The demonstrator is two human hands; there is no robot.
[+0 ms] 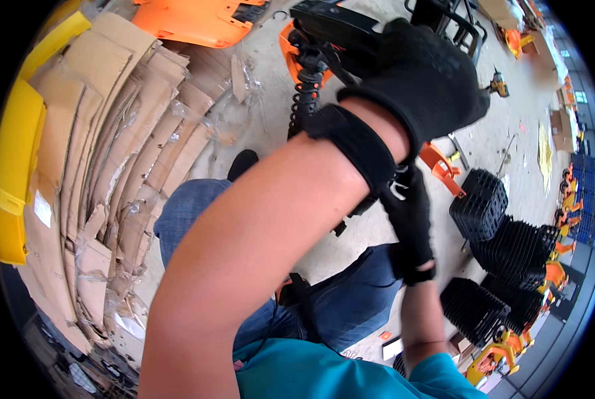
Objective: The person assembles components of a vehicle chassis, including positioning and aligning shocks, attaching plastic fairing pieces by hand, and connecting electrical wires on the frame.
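My left hand [427, 83], in a black glove with a black strap [354, 143] round the wrist, reaches across to the black frame of a part-built machine [341, 26]. Its back faces up and its fingers curl down out of sight, so what they grip is hidden. Beneath that wrist, my right hand [410, 219] is also in a black glove. Its fingers close near a small shiny metal piece [398, 187]; the left forearm covers part of them. Beside the machine's frame stands a black coil-spring shock absorber [305, 93], with an orange panel [289, 50] behind it.
Flattened cardboard [111, 126] is piled at left beside yellow panels [18, 146]. An orange cover [191, 20] lies at the far left. Right of me are an orange bracket [440, 169], stacked black plastic crates [480, 203] and a cordless drill [499, 84] on the floor.
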